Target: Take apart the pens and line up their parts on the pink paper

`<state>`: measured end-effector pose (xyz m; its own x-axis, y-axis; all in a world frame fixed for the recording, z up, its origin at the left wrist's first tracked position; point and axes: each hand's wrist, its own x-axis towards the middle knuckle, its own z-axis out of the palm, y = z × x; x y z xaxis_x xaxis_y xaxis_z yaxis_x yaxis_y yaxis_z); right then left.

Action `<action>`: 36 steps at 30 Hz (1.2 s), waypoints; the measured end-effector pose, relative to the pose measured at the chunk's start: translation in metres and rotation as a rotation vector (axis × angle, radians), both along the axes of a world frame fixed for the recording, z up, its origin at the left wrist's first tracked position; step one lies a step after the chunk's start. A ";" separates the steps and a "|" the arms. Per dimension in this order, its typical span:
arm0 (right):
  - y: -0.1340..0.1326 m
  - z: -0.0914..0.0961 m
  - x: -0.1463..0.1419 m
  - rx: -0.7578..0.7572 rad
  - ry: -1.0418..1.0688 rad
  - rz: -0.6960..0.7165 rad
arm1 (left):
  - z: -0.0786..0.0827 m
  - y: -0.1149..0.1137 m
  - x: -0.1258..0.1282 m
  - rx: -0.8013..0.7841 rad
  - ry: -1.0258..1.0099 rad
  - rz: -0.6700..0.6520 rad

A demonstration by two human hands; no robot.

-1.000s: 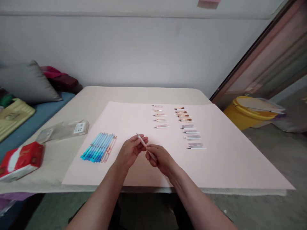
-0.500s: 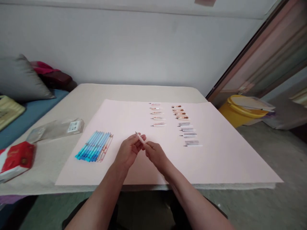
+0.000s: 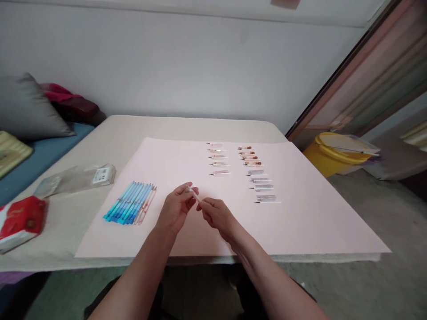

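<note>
Left hand (image 3: pixel 176 208) and right hand (image 3: pixel 216 214) each pinch the pen (image 3: pixel 194 193) in a closed grip; pulling straight along it seems best.

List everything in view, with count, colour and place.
pen: one, pale, pinched between both hands
pen row: several, mostly blue, sheet's left
small pen parts: two columns, pinkish, brown, grey, sheet's far part
sheet: one, pink, on the table
table: one, beige
clear packet: one, left of sheet
pack: one, red, table's left edge
cushion: one, grey, far left
bucket: one, yellow, floor at right
left hand: one, pen's far end
right hand: one, pen's near end
</note>
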<state>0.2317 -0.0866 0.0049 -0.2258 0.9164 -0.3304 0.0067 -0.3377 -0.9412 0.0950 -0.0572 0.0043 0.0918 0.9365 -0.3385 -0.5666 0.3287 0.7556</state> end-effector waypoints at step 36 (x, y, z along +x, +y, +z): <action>-0.001 0.000 0.007 0.011 0.004 0.027 | 0.005 0.001 -0.007 0.005 0.052 0.035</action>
